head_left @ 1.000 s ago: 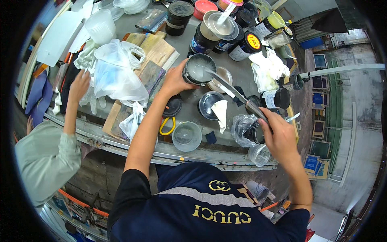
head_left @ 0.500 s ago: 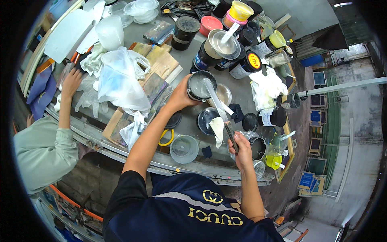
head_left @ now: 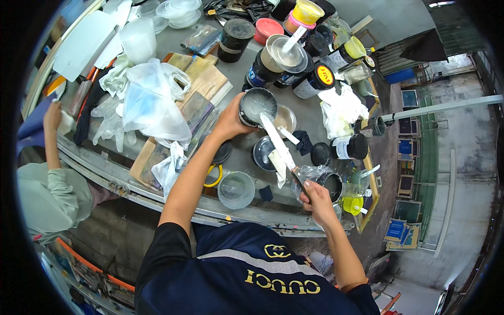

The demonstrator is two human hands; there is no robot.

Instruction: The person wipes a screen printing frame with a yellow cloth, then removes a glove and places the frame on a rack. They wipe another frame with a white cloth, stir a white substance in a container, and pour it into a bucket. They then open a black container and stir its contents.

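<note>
My left hand [head_left: 231, 123] is wrapped round a black plastic jar [head_left: 256, 108], tilted so that its mouth shows a pale grey paste inside. In my right hand [head_left: 319, 202] is a spatula [head_left: 279, 142], gripped by its dark handle. Its long blade is coated whitish, and the tip lies at the jar's near rim. Below the blade stands a dark open tub [head_left: 264, 154], with a whitish scrap [head_left: 278, 167] beside the blade. A shallow tub of beige paste [head_left: 285, 119] sits just right of the jar.
Several ink jars [head_left: 315, 80] crowd the far side. Wooden boards [head_left: 205, 84] and a plastic bag [head_left: 152, 100] lie to the left. A clear tub [head_left: 236, 190] stands near the table edge. At far left a co-worker's hand [head_left: 52, 116] is by a purple cloth [head_left: 34, 128].
The spatula's blade has drawn back from inside the jar to its rim and turned to show its flat side. The co-worker's hand has moved left, to the purple cloth.
</note>
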